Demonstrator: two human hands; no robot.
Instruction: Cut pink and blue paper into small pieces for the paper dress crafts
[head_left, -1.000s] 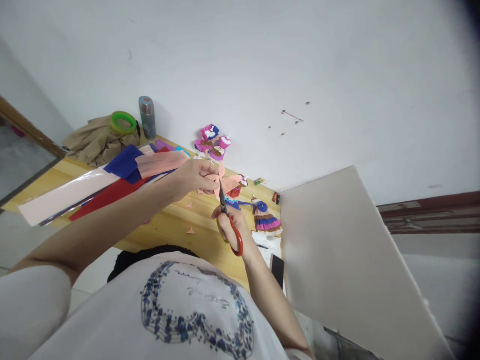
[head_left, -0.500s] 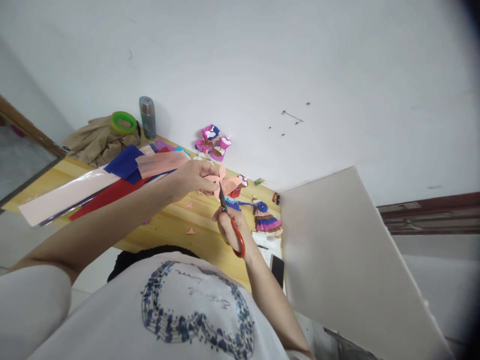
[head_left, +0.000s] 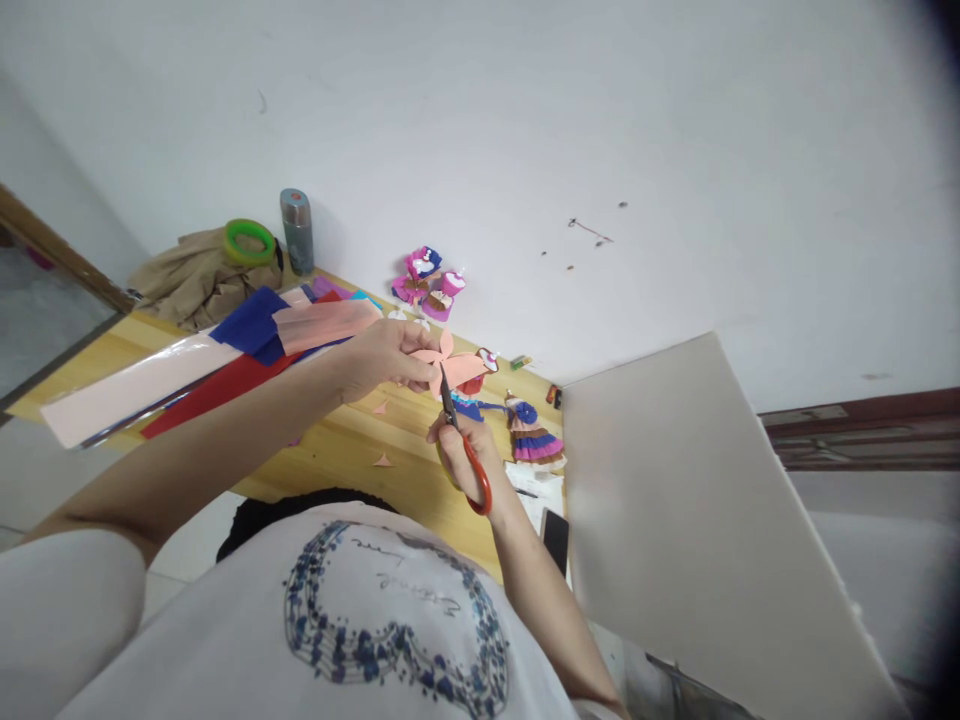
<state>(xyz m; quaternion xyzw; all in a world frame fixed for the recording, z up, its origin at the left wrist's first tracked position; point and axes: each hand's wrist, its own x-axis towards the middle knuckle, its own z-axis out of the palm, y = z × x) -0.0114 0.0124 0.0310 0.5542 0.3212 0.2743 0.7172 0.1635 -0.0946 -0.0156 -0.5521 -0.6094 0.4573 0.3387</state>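
A peach-coloured paper cutout (head_left: 459, 374) with petal-like lobes is pinched between the fingers and thumb of my left hand (head_left: 397, 352). My right hand (head_left: 463, 462) is closed round the orange handles of a pair of scissors (head_left: 449, 402). The blades point up at the middle of the cutout, touching or overlapping it; whether they are parted I cannot tell. Small peach paper scraps (head_left: 383, 461) lie on the wooden table (head_left: 337, 440) below my hands.
Folded coloured paper (head_left: 255, 325) lies at the left, beside a brown cloth with a green tape roll (head_left: 250, 242) and a flask (head_left: 297, 232). Frilled paper ornaments (head_left: 420, 275) stand by the wall. A paper dress figure (head_left: 532, 435), a phone (head_left: 555, 540) and an upright white board (head_left: 675, 500) are right.
The hands, cutout and scissors keep almost the same pose. The whole view has shifted slightly.
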